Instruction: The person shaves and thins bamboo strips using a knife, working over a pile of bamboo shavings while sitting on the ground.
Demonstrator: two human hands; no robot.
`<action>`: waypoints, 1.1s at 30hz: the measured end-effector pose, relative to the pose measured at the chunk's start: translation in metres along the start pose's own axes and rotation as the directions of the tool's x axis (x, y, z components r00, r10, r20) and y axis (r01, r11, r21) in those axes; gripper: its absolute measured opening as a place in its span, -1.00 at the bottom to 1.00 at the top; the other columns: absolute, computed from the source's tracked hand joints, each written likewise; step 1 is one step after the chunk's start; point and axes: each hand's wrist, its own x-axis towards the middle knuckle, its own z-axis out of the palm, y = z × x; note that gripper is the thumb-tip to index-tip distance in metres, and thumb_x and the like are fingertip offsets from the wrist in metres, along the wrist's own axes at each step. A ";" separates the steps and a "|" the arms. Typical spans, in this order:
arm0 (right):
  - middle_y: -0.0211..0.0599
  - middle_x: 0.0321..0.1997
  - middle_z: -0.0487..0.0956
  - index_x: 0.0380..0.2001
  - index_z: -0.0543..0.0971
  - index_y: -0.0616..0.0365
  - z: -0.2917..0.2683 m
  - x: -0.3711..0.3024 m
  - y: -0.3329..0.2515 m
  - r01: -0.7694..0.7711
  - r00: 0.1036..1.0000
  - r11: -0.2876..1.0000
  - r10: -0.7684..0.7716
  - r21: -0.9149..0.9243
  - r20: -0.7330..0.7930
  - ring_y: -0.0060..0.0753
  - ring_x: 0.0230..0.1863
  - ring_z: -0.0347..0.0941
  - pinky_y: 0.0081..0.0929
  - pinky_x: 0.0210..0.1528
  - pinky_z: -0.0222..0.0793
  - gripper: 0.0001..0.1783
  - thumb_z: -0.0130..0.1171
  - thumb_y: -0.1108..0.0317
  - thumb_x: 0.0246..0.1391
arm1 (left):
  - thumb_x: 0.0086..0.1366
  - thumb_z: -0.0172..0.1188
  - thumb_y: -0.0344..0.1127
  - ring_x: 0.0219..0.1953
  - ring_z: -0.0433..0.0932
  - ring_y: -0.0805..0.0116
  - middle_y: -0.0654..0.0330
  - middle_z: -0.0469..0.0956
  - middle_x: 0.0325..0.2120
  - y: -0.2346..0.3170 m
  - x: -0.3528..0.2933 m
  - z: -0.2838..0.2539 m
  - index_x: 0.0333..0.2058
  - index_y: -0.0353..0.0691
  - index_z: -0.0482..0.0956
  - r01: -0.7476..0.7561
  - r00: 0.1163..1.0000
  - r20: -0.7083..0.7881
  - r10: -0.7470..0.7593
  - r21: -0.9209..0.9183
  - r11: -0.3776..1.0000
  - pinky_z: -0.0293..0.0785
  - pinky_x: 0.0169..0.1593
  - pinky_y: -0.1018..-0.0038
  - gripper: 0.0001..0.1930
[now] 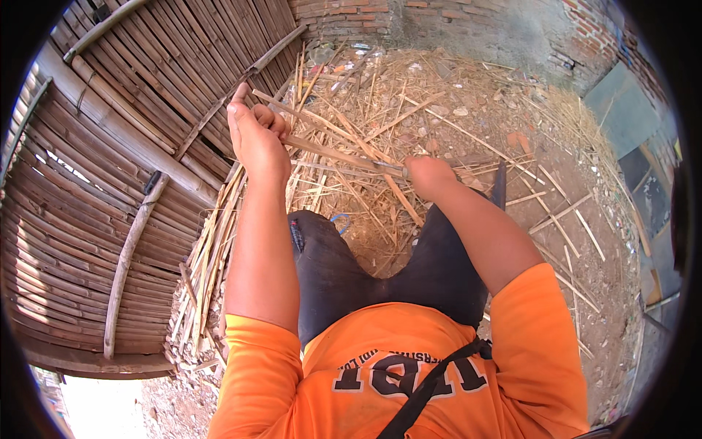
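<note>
My left hand [257, 139] is raised in front of the slatted wall, its fingers curled on a bamboo strip [322, 151] and one finger pointing up. The strip slants down to the right, toward my right hand [430, 177]. That hand is closed over my right knee around the handle of what looks like a knife [391, 168]. Its narrow metal part meets the strip's near end, and my fist hides most of the handle. Many split bamboo strips [401, 192] lie loose on the ground beyond my knees.
A wall of bamboo slats [88, 271] with round poles stands close on the left. Beside it lies a bundle of long strips [212, 267]. At the back is a brick wall [439, 22]; grey panels [635, 110] lean at the right. Stones and litter dot the dirt ground [556, 154].
</note>
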 end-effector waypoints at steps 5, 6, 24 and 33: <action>-0.01 -0.21 0.68 -0.04 0.50 0.19 -0.040 -0.024 -0.012 0.052 0.995 0.998 -0.049 0.036 -0.087 0.05 -0.13 0.66 -0.08 -0.15 0.59 -0.68 0.09 0.54 0.08 | 0.61 -0.28 0.06 -0.62 0.05 0.55 0.39 0.06 -0.64 0.072 0.005 0.036 0.29 -0.34 0.24 -0.202 0.979 0.021 0.201 0.040 0.979 0.08 -0.52 0.52 -0.42; 0.01 -0.23 0.68 -0.04 0.49 0.20 -0.040 -0.028 -0.020 0.039 0.995 0.997 -0.033 0.062 -0.097 0.07 -0.15 0.66 -0.07 -0.15 0.59 -0.67 0.10 0.54 0.07 | 0.60 -0.27 0.06 -0.62 0.06 0.55 0.39 0.07 -0.64 0.085 0.010 0.043 0.28 -0.35 0.25 -0.238 0.969 0.083 0.233 0.046 0.970 0.08 -0.51 0.53 -0.42; 0.14 -0.18 0.66 -0.07 0.54 0.30 -0.022 -0.001 0.009 0.028 0.993 0.948 0.011 0.316 -0.121 0.09 -0.08 0.64 -0.08 -0.07 0.56 -0.62 0.25 0.42 -0.01 | 0.60 -0.22 0.00 -0.68 0.02 0.59 0.44 0.08 -0.67 0.067 0.010 0.129 0.12 -0.35 0.41 -0.271 0.950 0.180 0.256 0.058 0.961 -0.03 -0.58 0.55 -0.50; -0.01 -0.16 0.69 -0.04 0.56 0.26 -0.018 0.009 0.014 -0.108 0.988 0.935 0.063 0.337 0.141 0.00 -0.09 0.66 -0.13 -0.07 0.59 -0.60 0.30 0.37 0.03 | 0.59 -0.19 0.03 -0.68 0.02 0.58 0.44 0.08 -0.67 0.078 0.004 0.133 0.18 -0.32 0.38 -0.146 0.969 0.209 0.129 0.066 0.987 -0.04 -0.58 0.55 -0.49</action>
